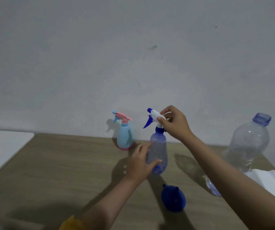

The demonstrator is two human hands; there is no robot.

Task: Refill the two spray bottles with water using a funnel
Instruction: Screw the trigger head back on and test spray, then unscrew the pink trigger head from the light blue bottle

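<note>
A clear blue spray bottle (160, 146) stands upright mid-table. My left hand (140, 163) wraps its lower body. My right hand (175, 122) pinches its white and blue trigger head (151, 116) from the right. A light blue spray bottle with a pink trigger (125, 135) stands behind it by the wall, untouched. A dark blue funnel (173, 198) lies on the table in front of the held bottle. A large clear water bottle (248, 143) with no cap stands at the right.
The wooden table (67, 163) runs back to a grey wall. A white surface (4, 146) adjoins it at the left. White paper or cloth (269, 181) lies at the right edge. A small clear plastic piece (213, 188) lies beside my right forearm.
</note>
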